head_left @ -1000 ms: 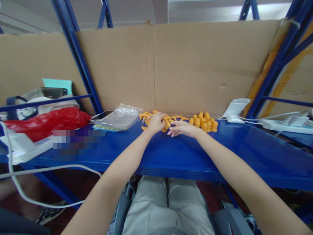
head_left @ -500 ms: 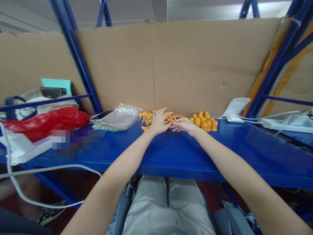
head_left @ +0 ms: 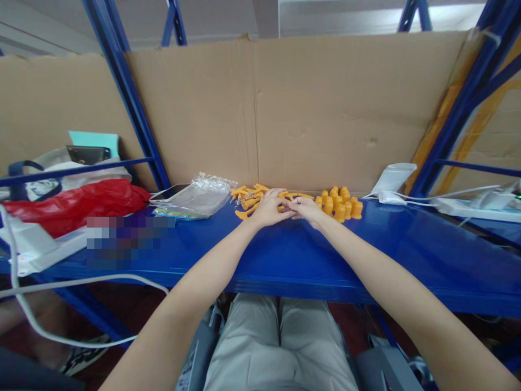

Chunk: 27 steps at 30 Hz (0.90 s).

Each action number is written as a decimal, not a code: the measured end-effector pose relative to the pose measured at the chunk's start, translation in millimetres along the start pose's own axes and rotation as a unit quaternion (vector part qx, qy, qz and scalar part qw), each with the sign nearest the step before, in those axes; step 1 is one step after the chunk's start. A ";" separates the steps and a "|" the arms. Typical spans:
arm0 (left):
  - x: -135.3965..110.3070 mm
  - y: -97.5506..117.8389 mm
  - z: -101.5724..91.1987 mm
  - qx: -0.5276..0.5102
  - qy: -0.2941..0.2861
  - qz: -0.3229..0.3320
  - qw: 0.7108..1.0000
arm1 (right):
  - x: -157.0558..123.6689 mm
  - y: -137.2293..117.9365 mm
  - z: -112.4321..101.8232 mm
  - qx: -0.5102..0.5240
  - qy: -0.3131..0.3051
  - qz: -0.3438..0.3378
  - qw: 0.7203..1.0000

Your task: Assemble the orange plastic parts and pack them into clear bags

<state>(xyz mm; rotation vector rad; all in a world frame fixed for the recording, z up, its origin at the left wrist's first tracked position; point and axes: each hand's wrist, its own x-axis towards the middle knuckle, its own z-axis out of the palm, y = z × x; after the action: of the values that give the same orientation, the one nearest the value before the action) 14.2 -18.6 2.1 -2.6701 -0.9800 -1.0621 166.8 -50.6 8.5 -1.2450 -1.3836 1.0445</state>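
Observation:
Over the middle of the blue table, my left hand (head_left: 272, 209) and my right hand (head_left: 308, 210) meet at the fingertips. Both have their fingers drawn together in a pinch, and whatever sits between them is too small and covered to make out. Behind and left of my left hand lies a loose pile of orange plastic pieces (head_left: 244, 192), some curved and slender, with small metal chains (head_left: 240, 199) among them. To the right of my right hand, several stubby orange figures (head_left: 338, 202) stand upright in a close group.
Clear plastic bags (head_left: 203, 200) and a phone (head_left: 173, 192) lie left of the pile. A red bag (head_left: 85, 203) and a white power strip (head_left: 61, 247) are farther left. At right are a white adapter (head_left: 393, 182), cables and another power strip (head_left: 480, 209). Cardboard (head_left: 325, 108) stands behind.
My left hand has come down and slightly right, its raised fingers folding in to meet my right hand. My right hand's fingers have drawn closer together. The orange figures stay put.

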 end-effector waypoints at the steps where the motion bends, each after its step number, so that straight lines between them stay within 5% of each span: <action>1: 0.0 -1.0 0.4 -0.005 0.002 0.002 1.000 | -0.4 -0.2 0.7 0.000 -0.001 0.001 1.000; 12: 0.9 -16.4 10.9 -0.138 0.020 -0.088 0.986 | -1.1 -2.0 0.9 -0.010 -0.028 0.016 0.999; 27: 0.7 -19.7 7.1 -0.309 -0.057 -0.186 0.931 | 4.8 5.2 -1.2 -0.091 -0.009 -0.003 0.996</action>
<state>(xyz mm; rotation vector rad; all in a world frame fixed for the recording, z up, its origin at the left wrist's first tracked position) 6.8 -0.5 -5.4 -3.1370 -1.4168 -1.5189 168.8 -45.2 4.1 -1.3658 -1.5231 0.9438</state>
